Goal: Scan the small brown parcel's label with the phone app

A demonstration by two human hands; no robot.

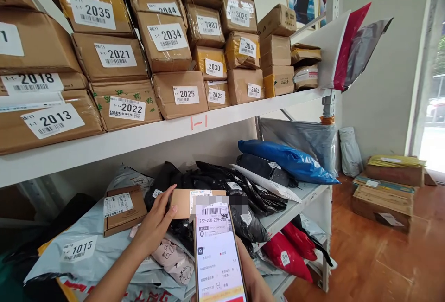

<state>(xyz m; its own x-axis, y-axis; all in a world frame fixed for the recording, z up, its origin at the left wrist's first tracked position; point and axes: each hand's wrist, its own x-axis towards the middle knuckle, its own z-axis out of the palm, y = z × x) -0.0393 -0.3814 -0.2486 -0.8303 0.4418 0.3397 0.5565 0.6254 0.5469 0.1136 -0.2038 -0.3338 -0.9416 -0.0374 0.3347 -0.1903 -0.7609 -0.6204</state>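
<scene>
The lower shelf (299, 204) is heaped with soft black bags (222, 181), slippery and yielding, with open room only toward its right edge. On them rests a small cardboard box (182, 202), probably light and stiff; the left hand (155, 228) curls its fingers (166, 202) round the box's left end. The right hand (255, 283) grips a phone (217, 251).

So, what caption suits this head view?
Left hand holds small brown cardboard parcel while right hand scans it by smartphone.
</scene>
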